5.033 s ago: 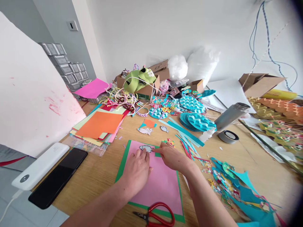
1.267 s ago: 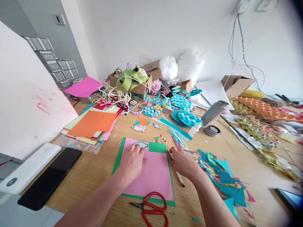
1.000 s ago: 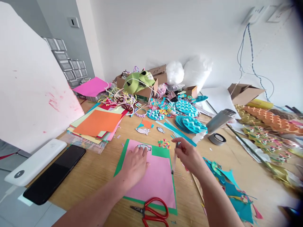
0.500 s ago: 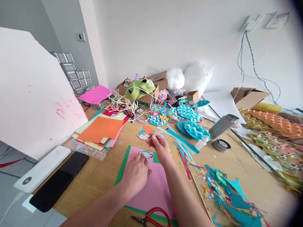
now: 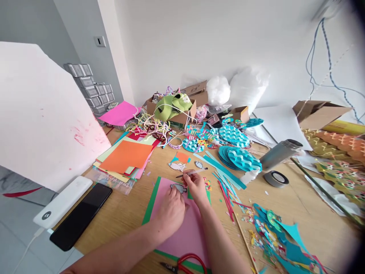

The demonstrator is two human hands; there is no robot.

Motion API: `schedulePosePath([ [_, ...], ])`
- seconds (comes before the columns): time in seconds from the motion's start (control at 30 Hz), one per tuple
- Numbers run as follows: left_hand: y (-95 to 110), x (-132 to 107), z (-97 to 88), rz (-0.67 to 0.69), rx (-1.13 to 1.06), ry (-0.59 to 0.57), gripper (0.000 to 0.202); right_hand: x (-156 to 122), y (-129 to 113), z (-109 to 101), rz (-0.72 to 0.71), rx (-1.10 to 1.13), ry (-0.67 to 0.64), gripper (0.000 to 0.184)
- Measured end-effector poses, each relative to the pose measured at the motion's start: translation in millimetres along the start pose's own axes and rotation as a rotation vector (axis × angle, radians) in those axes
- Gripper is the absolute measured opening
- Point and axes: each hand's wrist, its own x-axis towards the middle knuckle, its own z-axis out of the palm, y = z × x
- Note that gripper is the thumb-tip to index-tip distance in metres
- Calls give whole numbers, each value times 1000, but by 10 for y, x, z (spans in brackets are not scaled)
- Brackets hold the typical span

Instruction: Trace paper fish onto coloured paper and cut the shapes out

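Note:
My left hand (image 5: 171,211) lies on a pink sheet of paper (image 5: 182,238), which rests on a green sheet (image 5: 150,205). Its fingertips press the lower edge of a small grey-blue fish cutout (image 5: 179,188). My right hand (image 5: 196,188) pinches a thin pen (image 5: 186,174) between thumb and fingers, with the dark tip pointing left, just above the fish. Beyond the hands, two more fish cutouts, a pale one (image 5: 176,166) and a bluish one (image 5: 199,164), lie on the table. Red-handled scissors (image 5: 191,260) sit at the sheet's near edge.
Coloured paper (image 5: 125,158) is stacked at left, near a black phone (image 5: 81,217) and white power bank (image 5: 62,199). To the right are blue paper discs (image 5: 242,158), a glue bottle (image 5: 249,176), a metal flask (image 5: 281,154), a wooden stick (image 5: 245,243) and paper scraps (image 5: 285,236).
My right hand has lowered, with the pen now tilted flatter and pointing left. My left hand stays on the fish cutout. The whole view has shifted slightly left.

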Motion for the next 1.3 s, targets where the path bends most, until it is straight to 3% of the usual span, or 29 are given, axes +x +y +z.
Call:
schedulePosePath([
  [0.2,17,-10,62,-50,2,-20,40,-34,17,2,-52,-108,-47,26],
  [0.43,-6,-42,66,-63,-39,-38,46,-63,38,38,-95,-278,-71,30],
  [0.87,-29,-8,25,-54,-60,3,31,-51,135,73,-265,-439,-37,24],
  [1.3,-34,-22,120,-39,-16,30,34,-78,141,97,-223,-475,-88,20],
])
